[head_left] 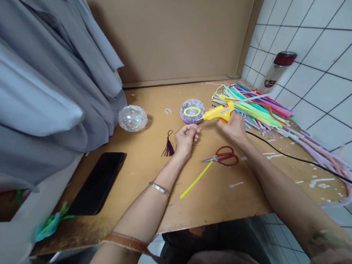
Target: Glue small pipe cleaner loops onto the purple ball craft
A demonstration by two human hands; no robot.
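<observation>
Head view: the right hand (234,127) reaches forward over the cardboard tabletop (204,197), fingers wrapped shut around the grip of a yellow glue gun (219,112) whose nozzle touches the purple faceted ball (192,111) with a yellow-green loop on top. The left hand (186,138) rests just in front of that ball, fingers curled loosely and holding nothing visible, between a dark tassel (168,148) and red scissors (223,156).

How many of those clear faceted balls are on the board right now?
2. One clear ball sits alone at the left near the hanging cloth; the other ball, with a yellow ring on top, is at the glue gun nozzle.
</observation>
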